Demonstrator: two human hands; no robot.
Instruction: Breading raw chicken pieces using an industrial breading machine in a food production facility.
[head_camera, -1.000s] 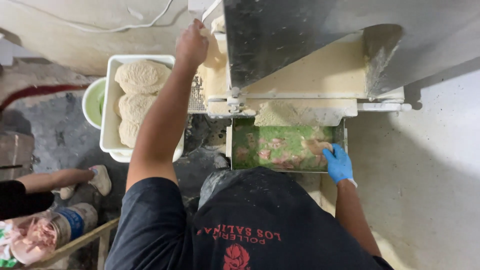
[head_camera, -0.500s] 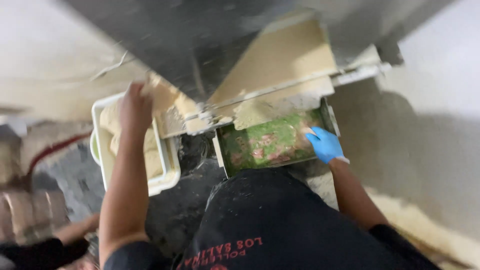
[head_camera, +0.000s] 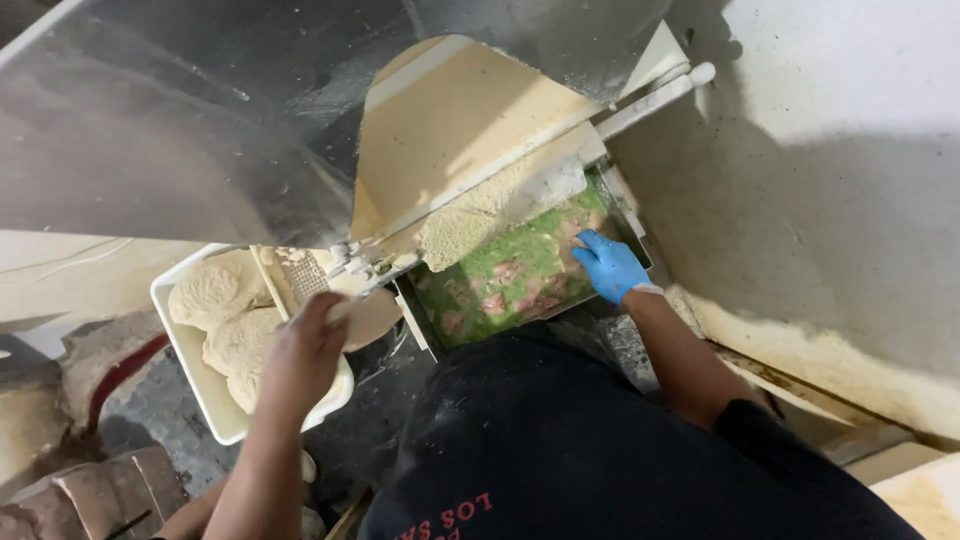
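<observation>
My bare left hand (head_camera: 305, 350) hovers over the near corner of a white tub (head_camera: 200, 392), closed on a flat, round breaded cutlet (head_camera: 374, 316). Breaded cutlets (head_camera: 215, 290) are piled in the tub. My right hand (head_camera: 610, 266), in a blue glove, lies in a metal tray (head_camera: 632, 212) filled with green marinade (head_camera: 500, 262) and pale meat pieces. Its fingers are spread and rest on one piece. Above the tray a slanted cream chute (head_camera: 450, 130) carries a heap of breadcrumbs (head_camera: 480, 215).
A large shiny metal hopper (head_camera: 180, 120) overhangs the tub and the chute. A crumb-dusted white wall and ledge (head_camera: 830, 330) run along the right. Bricks (head_camera: 90, 490) lie at the lower left on a dark wet floor (head_camera: 150, 420).
My left hand came down from the top of the machine to over the white tub, now with a cutlet. My right hand stayed in the green tray. The view tilted.
</observation>
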